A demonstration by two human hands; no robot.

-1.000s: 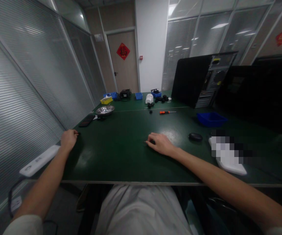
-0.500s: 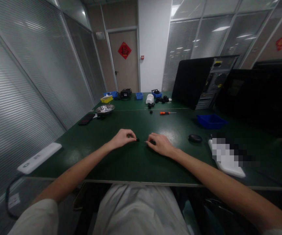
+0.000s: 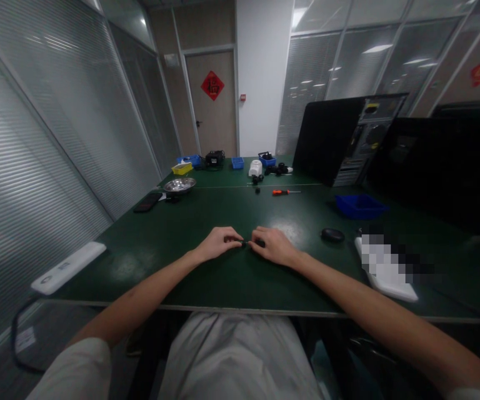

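Over the middle of the green table (image 3: 206,283), my left hand (image 3: 220,243) pinches a small black part (image 3: 244,244) between thumb and fingertips. Its exact kind is too small to tell. My right hand (image 3: 276,245) rests on the tabletop just to the right, thumb and fingers closed. A thin, pale tip pokes out of the right fingertips toward the black part; the rest of that item is hidden by the fingers. The two sets of fingertips are almost together, and I cannot tell whether the part and the tip touch.
An orange-handled screwdriver (image 3: 281,192) lies farther back. On the right are a black mouse (image 3: 332,235), a blue tray (image 3: 360,206) and a computer case (image 3: 335,139). Leftward sit a metal bowl (image 3: 179,185), a black phone (image 3: 148,203) and a white power strip (image 3: 69,268).
My left hand has moved right and slightly nearer to me, carrying the black part up to the right fingertips. My right hand has stayed nearly still.
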